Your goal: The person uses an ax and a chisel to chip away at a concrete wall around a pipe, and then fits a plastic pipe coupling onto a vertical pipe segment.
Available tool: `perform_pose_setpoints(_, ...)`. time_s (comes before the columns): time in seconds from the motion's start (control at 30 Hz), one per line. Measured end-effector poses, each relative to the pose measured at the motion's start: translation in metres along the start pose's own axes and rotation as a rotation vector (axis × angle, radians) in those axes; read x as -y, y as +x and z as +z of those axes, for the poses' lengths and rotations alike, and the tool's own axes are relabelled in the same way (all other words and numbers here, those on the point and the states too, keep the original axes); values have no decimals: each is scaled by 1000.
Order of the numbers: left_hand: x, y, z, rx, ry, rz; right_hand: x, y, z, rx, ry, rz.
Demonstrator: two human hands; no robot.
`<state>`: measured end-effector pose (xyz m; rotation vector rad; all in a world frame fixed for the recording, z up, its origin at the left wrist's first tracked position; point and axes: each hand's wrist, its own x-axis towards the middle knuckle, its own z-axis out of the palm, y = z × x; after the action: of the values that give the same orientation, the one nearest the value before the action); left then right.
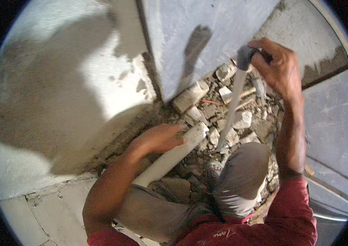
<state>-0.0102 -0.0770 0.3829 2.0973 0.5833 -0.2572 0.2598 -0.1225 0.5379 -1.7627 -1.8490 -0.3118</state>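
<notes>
Plastered wall point(59, 82): grey-white, patchy, fills the left. Rubble bed point(206, 110): broken masonry at the wall's foot. Thick white pipe point(174, 153): slanted across the rubble, left hand point(159, 137) laid flat over its upper end, fingers extended. Thin white pipe point(232, 106): standing steeply in the rubble. Grey fitting point(244, 56): on its top end, right hand point(274, 65) clenched around it.

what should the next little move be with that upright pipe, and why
Probably steady the upright pipe and press its lower end straight down into the rubble. The right hand grips the grey fitting at its top, and the pipe leans slightly, its foot among loose broken pieces beside the knee. The left hand rests on the thicker white pipe lying there, so that one is already held.
</notes>
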Motion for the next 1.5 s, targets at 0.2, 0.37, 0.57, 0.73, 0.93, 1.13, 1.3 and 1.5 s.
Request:
perform_pose_setpoints(0.2, -28, -9, 2, -65, 103, 22, -152, -75, 48, 547, -411, 48)
perform_pose_setpoints(0.37, -36, -19, 17, -92, 159, 33, -253, -194, 119, 884, -486, 114)
perform_pose_setpoints(0.57, 12, 62, 120, 290, 157, -26, -294, -280, 125, 711, -509, 334)
perform_pose_setpoints(0.73, 86, 160, 276, 89, 89, -78, -192, -337, 130, 576, -29, 420)
perform_pose_setpoints(0.93, 87, 187, 350, -244, -97, -429, -139, -415, 115, 445, -101, 524)
perform_pose_setpoints(1.13, 96, 185, 345, -189, 134, -96, -164, -410, 113, 843, -253, 759)
perform_pose_setpoints(1.3, 73, 157, 259, -452, 26, 3, -197, -423, 98, 765, -317, 401)
perform_pose_setpoints(1.5, 43, 104, 148, -714, -319, -138, -198, -413, 110, 913, -262, 686)
